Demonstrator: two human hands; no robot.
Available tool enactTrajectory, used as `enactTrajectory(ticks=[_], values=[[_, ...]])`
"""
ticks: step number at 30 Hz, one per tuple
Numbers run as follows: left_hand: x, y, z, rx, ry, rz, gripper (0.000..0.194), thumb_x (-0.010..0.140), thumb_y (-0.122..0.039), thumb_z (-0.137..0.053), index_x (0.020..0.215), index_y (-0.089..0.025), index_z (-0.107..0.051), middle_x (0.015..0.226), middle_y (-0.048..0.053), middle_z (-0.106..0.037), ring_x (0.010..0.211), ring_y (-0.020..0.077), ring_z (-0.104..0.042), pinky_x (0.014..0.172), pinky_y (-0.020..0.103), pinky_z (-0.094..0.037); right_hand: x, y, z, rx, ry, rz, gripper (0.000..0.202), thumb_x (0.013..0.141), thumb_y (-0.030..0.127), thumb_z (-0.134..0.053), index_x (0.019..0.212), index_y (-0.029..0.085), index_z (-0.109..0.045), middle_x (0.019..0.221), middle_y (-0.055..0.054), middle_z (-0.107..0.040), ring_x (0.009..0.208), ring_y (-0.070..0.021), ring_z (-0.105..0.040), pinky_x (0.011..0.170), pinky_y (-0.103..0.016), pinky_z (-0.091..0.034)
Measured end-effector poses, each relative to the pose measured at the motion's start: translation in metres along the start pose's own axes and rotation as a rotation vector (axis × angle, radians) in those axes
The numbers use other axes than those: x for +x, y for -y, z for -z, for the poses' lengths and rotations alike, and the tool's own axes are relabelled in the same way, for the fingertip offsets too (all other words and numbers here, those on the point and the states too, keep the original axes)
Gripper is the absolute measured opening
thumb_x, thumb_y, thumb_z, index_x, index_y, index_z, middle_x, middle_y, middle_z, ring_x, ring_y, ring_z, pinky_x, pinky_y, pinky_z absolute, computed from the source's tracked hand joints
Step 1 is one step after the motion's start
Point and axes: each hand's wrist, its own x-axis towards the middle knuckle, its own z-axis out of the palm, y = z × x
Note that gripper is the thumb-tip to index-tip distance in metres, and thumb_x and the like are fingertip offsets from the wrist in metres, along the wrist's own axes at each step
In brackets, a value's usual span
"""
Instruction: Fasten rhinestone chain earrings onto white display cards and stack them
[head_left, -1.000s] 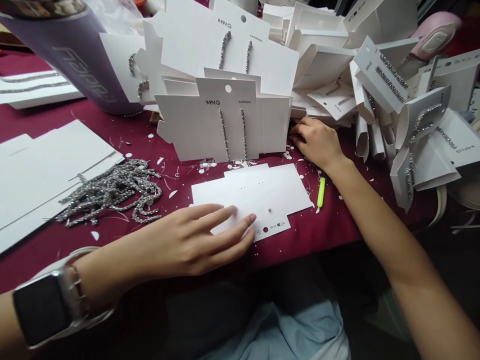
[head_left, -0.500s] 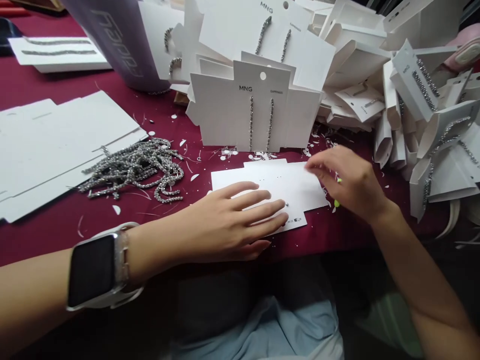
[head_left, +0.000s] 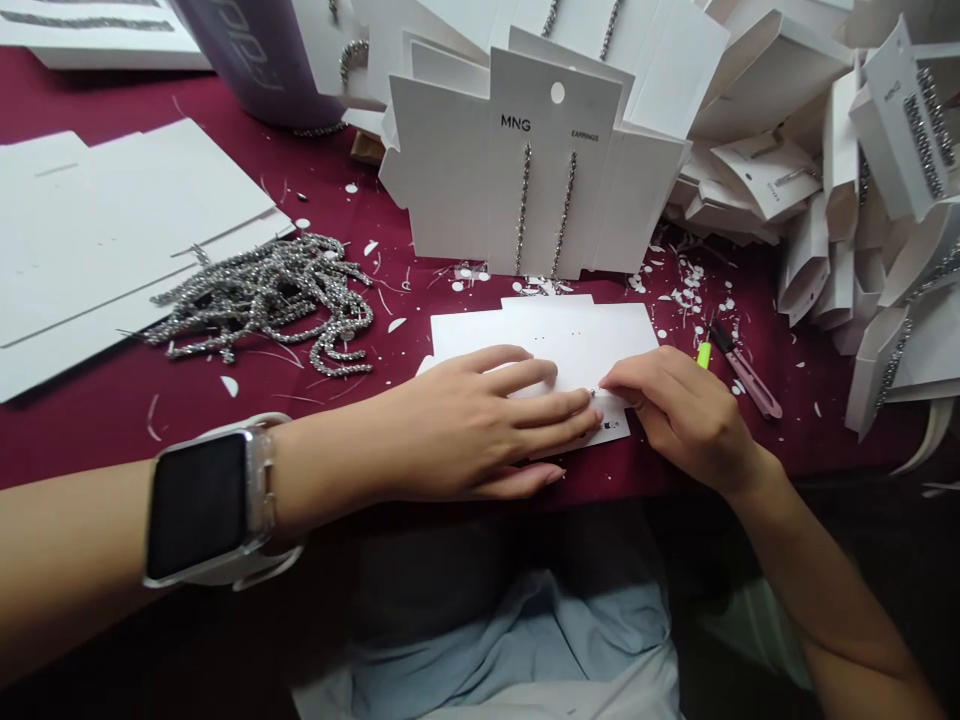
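My left hand (head_left: 495, 425) lies flat with fingers extended over a white earring card (head_left: 592, 335), which has small punched holes near its middle. At the fingertips a tiny silver bead (head_left: 592, 393) shows on the card; the rest of the strand, if any, is hidden under the hand. Thumb and index finger of my right hand (head_left: 679, 415) are pinched together at the card's right side, close by that bead. What they grip is too small to make out. Left of the hands lies a heap of silver bead strands (head_left: 262, 300).
Behind the card, a finished MNG earring card (head_left: 457, 190) stands upright against others. A purple container (head_left: 262, 70) is further back. Flat cards (head_left: 112, 240) lie left, folded boxes (head_left: 847, 190) pile up right. A cutter (head_left: 750, 380) and a yellow-green pen (head_left: 703, 355) lie among paper scraps.
My right hand has moved down and left from the card's upper right to beside my left fingertips. My left hand stays on the card. The camera view has shifted, uncovering the cutter.
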Motion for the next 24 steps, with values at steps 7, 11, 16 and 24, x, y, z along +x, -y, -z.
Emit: enactTrajectory(ticks=[7,11,16,24], values=[[0.0002,0.0007,0.0003,-0.009,0.028,-0.001,0.042,0.094,-0.037,-0.025,0.128,-0.021,-0.044,0.129,-0.005,-0.051,0.104,0.0197,-0.05,0.091,0.033,-0.035,-0.0033,0.0033,-0.0019,-0.087,-0.03,0.01,0.023,0.078,-0.001,-0.046,0.088,0.019,-0.051,0.076,-0.003,-0.064,0.071,-0.0141,-0.056,0.069,-0.028,-0.048],[-0.0011,0.0009,0.0004,-0.007,0.019,-0.006,0.041,0.094,-0.037,-0.027,0.127,-0.021,-0.045,0.13,-0.005,-0.05,0.104,0.0196,-0.05,0.091,0.033,-0.035,-0.0057,0.0045,-0.0019,-0.117,-0.049,0.024,0.023,0.076,-0.001,-0.05,0.089,0.018,-0.051,0.075,-0.004,-0.064,0.069,-0.0143,-0.056,0.068,-0.027,-0.049],[-0.0006,0.0012,-0.0006,-0.006,0.014,-0.006,0.041,0.094,-0.037,-0.027,0.126,-0.021,-0.047,0.13,-0.004,-0.05,0.104,0.019,-0.05,0.091,0.033,-0.036,-0.007,0.0051,-0.0014,-0.13,-0.035,0.01,0.02,0.078,0.003,-0.051,0.089,0.02,-0.05,0.075,-0.003,-0.064,0.069,-0.0142,-0.056,0.068,-0.027,-0.048],[0.0,0.0009,-0.0017,-0.02,0.031,0.0,0.042,0.093,-0.038,-0.028,0.127,-0.021,-0.046,0.13,-0.003,-0.051,0.105,0.0194,-0.05,0.091,0.034,-0.036,-0.006,0.0057,-0.0032,-0.149,-0.039,0.005,0.02,0.078,0.003,-0.051,0.089,0.02,-0.05,0.075,-0.003,-0.064,0.069,-0.0151,-0.056,0.067,-0.028,-0.048]])
